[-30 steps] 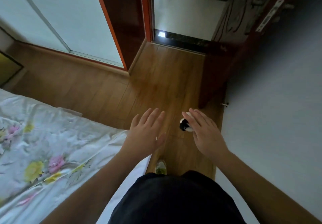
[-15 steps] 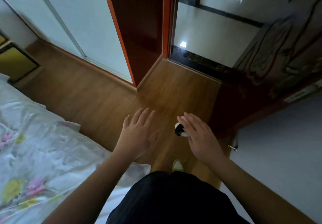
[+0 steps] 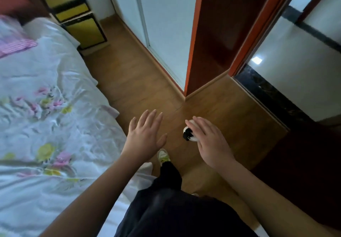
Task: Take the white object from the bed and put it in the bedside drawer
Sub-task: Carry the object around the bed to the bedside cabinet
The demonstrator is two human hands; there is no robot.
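My right hand holds a small round white object with a black part under its fingers, out over the wooden floor. My left hand is held flat with fingers spread and nothing in it, just beyond the bed's edge. The bed, under a white flowered cover, fills the left side. At the far top left, beside the head of the bed, stands the yellow bedside cabinet with black-framed drawers; its drawers look shut. Both hands are well away from it.
A strip of wooden floor runs between the bed and a white sliding wardrobe door toward the cabinet. A red-brown door frame and an open doorway are on the right. My foot in a light shoe shows below my hands.
The view has swung left, bringing the yellow bedside cabinet and more of the bed into sight. Both hands keep the same pose, the right one still holding the white object.
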